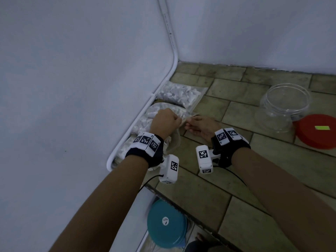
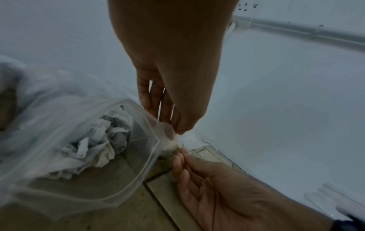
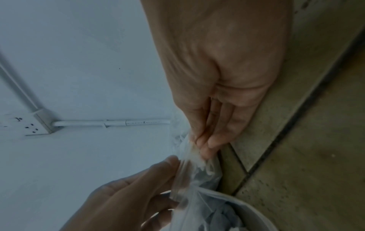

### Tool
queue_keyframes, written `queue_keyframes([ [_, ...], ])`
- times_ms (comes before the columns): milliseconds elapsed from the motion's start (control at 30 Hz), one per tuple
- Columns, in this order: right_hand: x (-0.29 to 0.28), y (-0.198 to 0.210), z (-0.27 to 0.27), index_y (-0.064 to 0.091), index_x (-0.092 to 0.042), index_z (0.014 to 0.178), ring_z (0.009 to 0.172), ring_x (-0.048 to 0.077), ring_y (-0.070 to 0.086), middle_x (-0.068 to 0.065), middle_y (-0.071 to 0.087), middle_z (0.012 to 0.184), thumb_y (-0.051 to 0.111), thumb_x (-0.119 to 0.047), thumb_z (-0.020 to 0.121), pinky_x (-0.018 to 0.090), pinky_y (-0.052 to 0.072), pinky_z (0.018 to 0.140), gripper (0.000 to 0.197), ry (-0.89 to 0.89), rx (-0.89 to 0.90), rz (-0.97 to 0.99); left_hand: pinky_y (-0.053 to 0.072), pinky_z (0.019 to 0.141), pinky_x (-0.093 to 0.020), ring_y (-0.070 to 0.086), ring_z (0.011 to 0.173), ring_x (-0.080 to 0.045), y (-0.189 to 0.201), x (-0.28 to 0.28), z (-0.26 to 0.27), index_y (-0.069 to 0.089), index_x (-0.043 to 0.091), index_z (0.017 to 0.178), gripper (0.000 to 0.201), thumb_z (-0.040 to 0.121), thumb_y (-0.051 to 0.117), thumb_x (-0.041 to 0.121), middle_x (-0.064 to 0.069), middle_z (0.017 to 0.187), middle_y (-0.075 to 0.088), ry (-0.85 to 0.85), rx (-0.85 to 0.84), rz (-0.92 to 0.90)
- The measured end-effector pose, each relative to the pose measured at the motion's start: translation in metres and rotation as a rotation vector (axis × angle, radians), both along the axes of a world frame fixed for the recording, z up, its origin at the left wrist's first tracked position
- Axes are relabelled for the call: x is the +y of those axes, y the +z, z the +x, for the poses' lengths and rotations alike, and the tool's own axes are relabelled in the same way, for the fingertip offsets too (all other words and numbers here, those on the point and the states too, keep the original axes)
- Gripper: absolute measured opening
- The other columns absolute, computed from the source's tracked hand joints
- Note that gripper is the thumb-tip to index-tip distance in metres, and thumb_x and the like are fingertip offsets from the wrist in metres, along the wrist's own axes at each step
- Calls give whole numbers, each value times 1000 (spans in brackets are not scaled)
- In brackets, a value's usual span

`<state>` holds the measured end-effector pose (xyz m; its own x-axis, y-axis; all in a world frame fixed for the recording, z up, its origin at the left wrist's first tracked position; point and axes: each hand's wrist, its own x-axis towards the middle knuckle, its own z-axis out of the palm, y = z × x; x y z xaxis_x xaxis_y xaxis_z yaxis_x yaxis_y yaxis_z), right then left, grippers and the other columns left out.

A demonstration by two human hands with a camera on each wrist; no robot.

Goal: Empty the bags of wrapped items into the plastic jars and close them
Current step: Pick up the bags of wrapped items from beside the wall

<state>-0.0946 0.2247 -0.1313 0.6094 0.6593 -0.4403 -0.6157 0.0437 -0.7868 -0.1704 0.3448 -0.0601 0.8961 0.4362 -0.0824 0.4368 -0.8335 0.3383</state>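
Two hands are meeting at one bag in the head view: we are pinching the mouth of a clear bag (image 1: 160,115) with our left hand (image 1: 166,120) and our right hand (image 1: 201,125), both clamped on its top edge, by the wall at the left of the tiled floor (image 1: 236,179). Another full bag (image 1: 179,94) is lying just beyond it, apparently not yet opened. At the far right an empty plastic jar (image 1: 283,106) is standing open, with its red lid (image 1: 316,131) lying beside it. A teal lid (image 1: 166,222) is lying near us, low in the picture. We are judging the task to be at its start: nothing is showing in the jar, and no lid is on.

From the left wrist view, our left hand's fingertips (image 2: 181,126) are gripping one lip of the bag (image 2: 88,148) while the right hand (image 2: 227,192) is holding the other lip from below. White wrapped items (image 2: 94,145) are sitting inside.

From the right wrist view, the right hand (image 3: 207,140) is clamping the bunched top (image 3: 189,171), and the left hand (image 3: 128,195) is pinching it just beside. Opening, pouring and closing are all waiting, as we are reading it.
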Motion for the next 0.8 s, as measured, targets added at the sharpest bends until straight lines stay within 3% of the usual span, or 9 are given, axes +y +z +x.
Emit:
queue_keyframes([
  [133,0,0,0,60,-8,86,71,12,63,7,62,80,54,-9,94,14,53,57,10,28,-25,7,43,48,-27,63,59,-23,5,-2,0,68,4,62,27,84,60,19,-12,61,66,-40,100,45],
  [233,-1,0,-1,60,-9,86,73,13,63,7,62,81,54,-9,94,15,52,59,10,37,-40,13,48,54,-32,65,68,-25,7,-4,2,74,5,75,22,84,60,19,-13,69,69,-64,137,100],
  [300,-1,-1,-1,61,-9,86,74,14,63,7,63,81,54,-9,93,15,53,60,10,37,-54,13,47,53,-31,64,67,-25,7,-6,3,73,4,75,22,83,59,18,-13,70,68,-67,146,135],
  [467,0,-3,-2,62,-8,87,71,13,65,7,65,81,56,-9,92,16,54,62,7,26,-97,3,34,45,-25,52,53,-24,4,-7,4,50,11,49,30,77,59,15,-7,50,49,-19,132,94],
  [600,1,-4,-4,62,-2,95,65,11,66,9,65,80,57,-8,91,15,53,57,8,15,-110,-8,53,57,-35,65,69,-28,4,-6,4,69,3,69,19,77,60,18,-15,73,69,9,91,47],
  [700,2,-3,-4,60,-2,94,68,15,65,10,64,79,56,-8,92,15,53,56,7,25,-122,-28,52,60,-37,64,70,-28,3,-5,5,65,-1,70,20,82,58,13,-17,74,69,4,48,37],
  [800,4,-2,-4,59,-3,86,57,12,66,11,63,76,54,-3,92,16,53,52,8,24,-139,-58,47,62,-37,58,72,-29,6,2,6,52,5,64,22,86,55,9,-19,72,63,-15,36,43],
])
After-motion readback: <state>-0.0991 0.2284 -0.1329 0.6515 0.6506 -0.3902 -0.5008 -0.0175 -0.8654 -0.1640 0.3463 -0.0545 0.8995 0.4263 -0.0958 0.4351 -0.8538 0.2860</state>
